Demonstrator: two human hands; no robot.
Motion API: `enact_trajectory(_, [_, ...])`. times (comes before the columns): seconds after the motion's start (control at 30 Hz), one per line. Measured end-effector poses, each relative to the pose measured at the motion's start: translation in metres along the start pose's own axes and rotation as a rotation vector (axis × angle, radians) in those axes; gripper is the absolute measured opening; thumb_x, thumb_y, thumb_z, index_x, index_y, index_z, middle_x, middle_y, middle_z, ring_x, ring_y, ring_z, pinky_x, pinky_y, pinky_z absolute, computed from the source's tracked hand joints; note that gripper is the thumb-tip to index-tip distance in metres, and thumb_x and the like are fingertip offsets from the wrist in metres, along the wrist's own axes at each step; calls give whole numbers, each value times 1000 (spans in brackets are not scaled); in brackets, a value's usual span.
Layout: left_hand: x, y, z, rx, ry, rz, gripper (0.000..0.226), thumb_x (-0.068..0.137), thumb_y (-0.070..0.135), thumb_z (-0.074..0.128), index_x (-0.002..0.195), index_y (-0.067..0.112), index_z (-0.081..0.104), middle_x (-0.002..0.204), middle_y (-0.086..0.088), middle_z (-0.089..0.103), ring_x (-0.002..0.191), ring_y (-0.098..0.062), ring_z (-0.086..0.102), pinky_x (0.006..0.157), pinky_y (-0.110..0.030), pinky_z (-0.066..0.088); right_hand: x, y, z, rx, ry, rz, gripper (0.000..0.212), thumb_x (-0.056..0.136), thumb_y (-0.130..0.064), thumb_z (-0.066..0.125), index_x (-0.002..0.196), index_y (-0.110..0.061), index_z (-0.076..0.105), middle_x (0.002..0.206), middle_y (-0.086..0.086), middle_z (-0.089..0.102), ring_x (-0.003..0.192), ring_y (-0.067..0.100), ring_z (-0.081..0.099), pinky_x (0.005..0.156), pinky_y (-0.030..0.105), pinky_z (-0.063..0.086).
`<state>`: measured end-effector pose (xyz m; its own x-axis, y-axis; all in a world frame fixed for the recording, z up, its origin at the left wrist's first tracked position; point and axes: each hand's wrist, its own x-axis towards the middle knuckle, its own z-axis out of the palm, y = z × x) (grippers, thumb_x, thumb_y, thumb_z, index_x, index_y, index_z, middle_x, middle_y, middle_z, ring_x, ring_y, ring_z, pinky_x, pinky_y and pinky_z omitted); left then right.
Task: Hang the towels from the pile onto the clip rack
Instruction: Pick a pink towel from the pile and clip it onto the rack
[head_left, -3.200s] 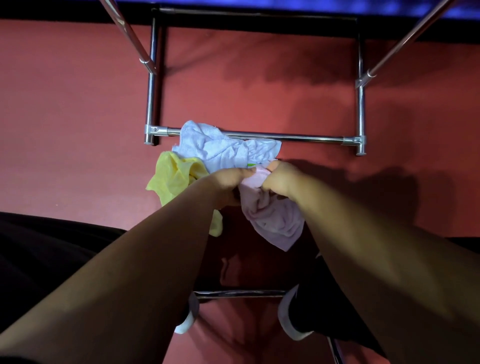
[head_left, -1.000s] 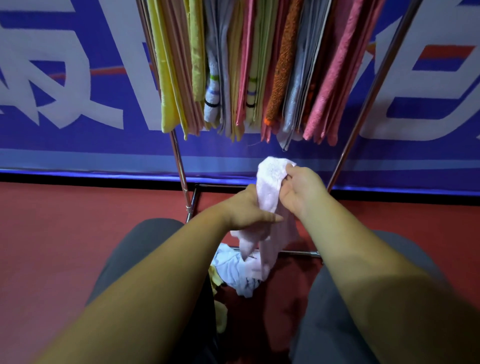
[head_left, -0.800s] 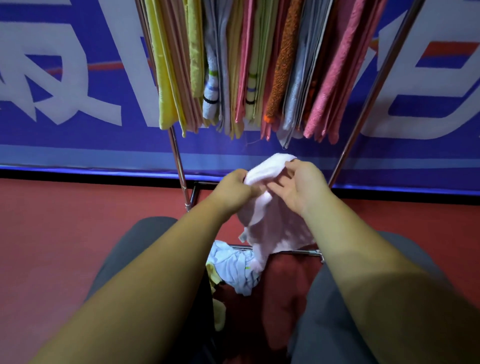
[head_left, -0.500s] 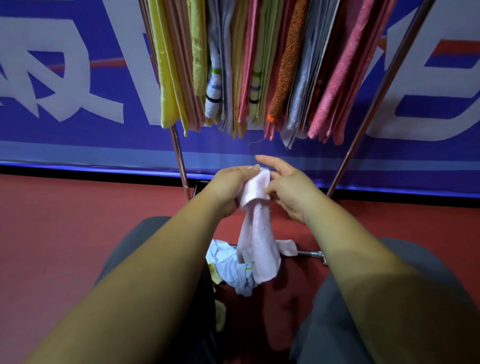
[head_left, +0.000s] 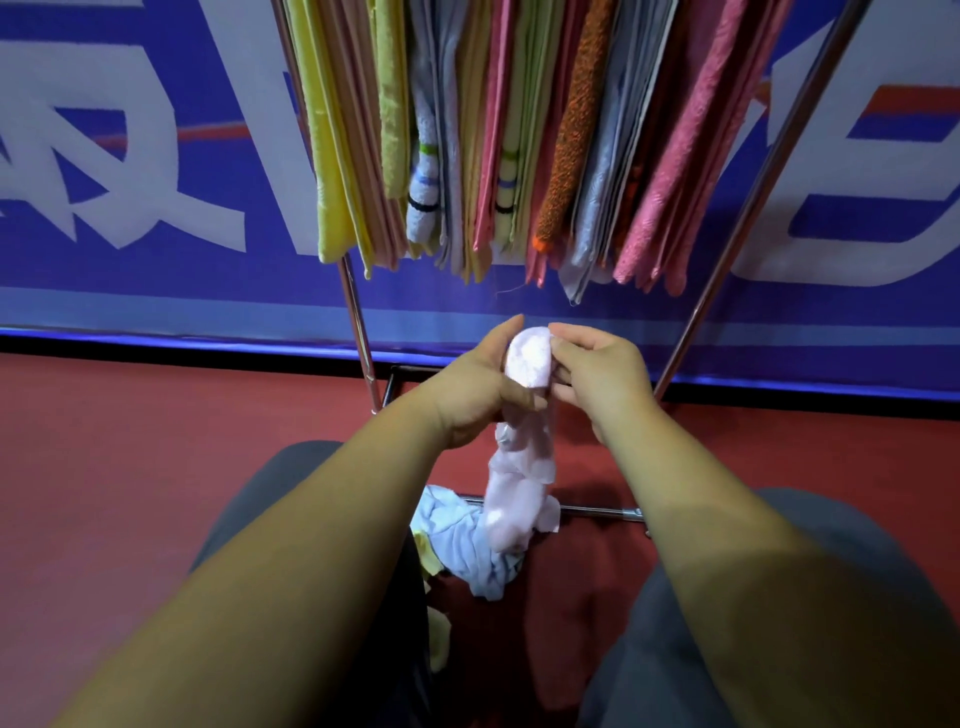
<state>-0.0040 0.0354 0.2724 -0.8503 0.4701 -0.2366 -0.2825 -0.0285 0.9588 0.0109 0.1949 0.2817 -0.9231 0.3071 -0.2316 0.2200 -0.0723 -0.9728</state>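
A pale pink towel (head_left: 524, 467) hangs bunched between both hands, just below the rack's row of hung towels. My left hand (head_left: 478, 384) grips its upper part, thumb across the cloth. My right hand (head_left: 597, 374) pinches the folded top end from the right. The towel's tail drops down over the pile. The pile lies on the floor between my knees: a light blue towel (head_left: 457, 540) and a yellow one (head_left: 436, 639), partly hidden by my left arm. Several hung towels (head_left: 493, 135) fill the rack; its clips are out of view above.
The rack's chrome legs (head_left: 358, 332) slant down left and right of my hands, joined by a low crossbar (head_left: 597, 509) on the red floor. A blue banner with white letters (head_left: 130, 182) stands behind. My grey-clad knees (head_left: 727, 623) flank the pile.
The pink towel came up off the floor pile. In the last second both hands bunched it into a narrow hanging strip and shifted their hold to its folded top.
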Motion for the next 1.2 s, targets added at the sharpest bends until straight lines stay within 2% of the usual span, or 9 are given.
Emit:
enact_trajectory(0.13, [1, 0, -5, -15, 187, 19, 59, 93, -8, 69, 146, 13, 52, 130, -14, 71, 105, -29, 72, 87, -43, 60, -3, -7, 1, 201, 50, 81, 43, 98, 10, 47, 130, -6, 70, 114, 29, 70, 90, 36, 79, 69, 37, 66])
enact_trajectory(0.23, [7, -4, -11, 33, 356, 71, 20, 97, 4, 70, 116, 9, 69, 107, -14, 77, 87, -26, 72, 78, -41, 60, 0, -11, 5, 324, 58, 175, 44, 98, 14, 49, 137, -1, 64, 128, 35, 65, 95, 46, 76, 60, 38, 66])
enact_trajectory(0.3, [7, -4, -11, 55, 419, 105, 5, 99, 8, 69, 99, 12, 73, 89, -8, 78, 77, -23, 70, 72, -35, 57, -3, -13, 5, 301, 28, 231, 43, 101, 8, 52, 139, -7, 64, 127, 28, 68, 89, 40, 76, 54, 34, 65])
enact_trajectory(0.43, [6, -3, -12, 65, 452, 121, 13, 98, 22, 73, 86, 16, 75, 83, -6, 76, 76, -20, 67, 76, -36, 55, -12, -5, 2, -243, -178, 79, 37, 99, -15, 69, 134, -28, 66, 106, 1, 79, 79, 15, 76, 73, 34, 63])
enact_trajectory(0.57, [4, -1, -10, 54, 434, 123, 23, 93, 31, 79, 88, 10, 74, 80, -9, 74, 73, -20, 64, 76, -36, 55, -11, 3, 5, -488, -193, -81, 36, 87, -22, 80, 119, -36, 70, 95, -4, 76, 80, 16, 72, 69, 37, 59])
enact_trajectory(0.73, [0, 4, -7, 65, 432, 115, 31, 89, 38, 84, 81, 12, 70, 71, -7, 69, 65, -17, 62, 68, -30, 53, -6, 4, 4, -644, -96, -185, 22, 102, -38, 59, 110, -28, 76, 100, 3, 74, 88, 26, 69, 60, 28, 46])
enact_trajectory(0.9, [1, 11, -16, 235, 424, 146, 34, 83, 47, 87, 77, 18, 70, 71, 1, 70, 67, -11, 61, 70, -32, 53, 0, -2, 0, -371, -1, -198, 23, 101, -36, 62, 97, -23, 80, 88, -4, 78, 79, 9, 67, 67, 24, 52])
enact_trajectory(1.03, [-2, 20, -25, 449, 356, 127, 50, 79, 58, 86, 82, 10, 71, 68, 2, 66, 65, -11, 56, 67, -31, 50, 11, -7, -3, -156, 213, -178, 30, 100, -40, 58, 91, -14, 71, 90, 7, 78, 91, 26, 73, 88, 41, 59])
enact_trajectory(1.2, [-7, 24, -49, 742, 402, 38, 43, 77, 53, 89, 81, 14, 73, 66, 4, 67, 59, -10, 58, 53, -23, 45, 22, -13, -25, 32, 421, -16, 37, 90, -46, 57, 97, -14, 75, 92, 3, 78, 98, 31, 75, 96, 46, 61])
